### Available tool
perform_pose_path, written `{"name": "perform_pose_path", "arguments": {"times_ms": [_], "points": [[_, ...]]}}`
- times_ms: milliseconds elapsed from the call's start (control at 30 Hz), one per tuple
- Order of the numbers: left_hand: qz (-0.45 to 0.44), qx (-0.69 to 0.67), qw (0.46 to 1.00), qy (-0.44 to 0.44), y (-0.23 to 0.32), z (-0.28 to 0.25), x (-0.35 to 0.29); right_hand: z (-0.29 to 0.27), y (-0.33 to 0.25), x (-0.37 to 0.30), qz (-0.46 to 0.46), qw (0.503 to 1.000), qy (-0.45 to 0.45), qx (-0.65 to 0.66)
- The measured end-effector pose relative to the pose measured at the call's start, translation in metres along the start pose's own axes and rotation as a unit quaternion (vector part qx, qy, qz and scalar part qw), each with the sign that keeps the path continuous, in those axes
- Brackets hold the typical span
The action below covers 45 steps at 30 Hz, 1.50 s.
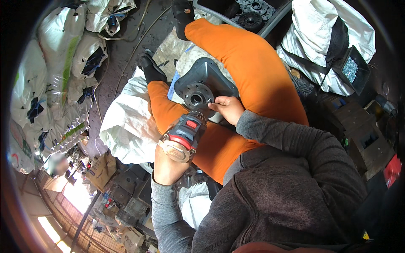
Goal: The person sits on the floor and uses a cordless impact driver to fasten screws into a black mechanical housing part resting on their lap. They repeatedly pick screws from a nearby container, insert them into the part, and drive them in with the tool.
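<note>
Between my orange-clad legs sits a black plastic base (207,71) with rounded corners, tilted. A round dark metal flange (195,89) with a central bore and several holes rests against it. My left hand (166,168) is wrapped round a power drill (181,135), dark with red details and a copper-coloured end. The drill's chuck points at the flange's near edge; I cannot tell whether its tip touches. My right hand (230,109) pinches at the flange's right rim, where a small shiny screw (209,101) shows at the fingertips. Those fingers partly hide it.
A grey bin (274,19) of round flanges stands at the top. To the right, a black tray (362,80) of small screws sits against a white sack (310,36). Several stuffed white sacks (52,50) line the left, with a cable (134,52) across the floor nearby.
</note>
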<state>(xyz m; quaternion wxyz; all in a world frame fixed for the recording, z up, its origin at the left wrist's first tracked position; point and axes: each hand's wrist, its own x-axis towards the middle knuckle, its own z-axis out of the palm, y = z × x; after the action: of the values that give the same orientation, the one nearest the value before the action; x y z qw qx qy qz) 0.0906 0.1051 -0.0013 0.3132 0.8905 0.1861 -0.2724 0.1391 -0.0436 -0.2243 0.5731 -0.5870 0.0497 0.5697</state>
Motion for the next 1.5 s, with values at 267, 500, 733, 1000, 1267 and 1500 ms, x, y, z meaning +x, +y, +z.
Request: {"name": "perform_pose_path", "arguments": {"times_ms": [267,500,733,1000,1267,1500], "points": [[0.013,-0.015,1.0,0.015,0.003,0.005,0.006,0.001,-0.008,-0.012,-0.025,1.0,0.004,-0.007],[0.001,-0.04,0.999,0.035,-0.009,0.018,0.009,0.003,-0.001,-0.007,-0.064,0.998,0.011,0.013],[-0.055,-0.086,0.991,0.085,-0.014,0.041,-0.031,0.01,0.02,-0.01,-0.035,0.996,0.033,-0.077],[-0.014,-0.184,0.973,0.14,0.02,0.057,-0.091,-0.032,-0.001,-0.046,0.172,0.91,-0.086,0.368],[0.085,-0.132,0.977,0.146,0.033,0.07,-0.103,-0.056,-0.035,-0.08,0.08,0.854,-0.232,0.459],[0.008,-0.176,0.976,0.13,0.03,0.074,-0.115,-0.035,-0.042,-0.089,0.018,0.857,-0.234,0.459]]}}
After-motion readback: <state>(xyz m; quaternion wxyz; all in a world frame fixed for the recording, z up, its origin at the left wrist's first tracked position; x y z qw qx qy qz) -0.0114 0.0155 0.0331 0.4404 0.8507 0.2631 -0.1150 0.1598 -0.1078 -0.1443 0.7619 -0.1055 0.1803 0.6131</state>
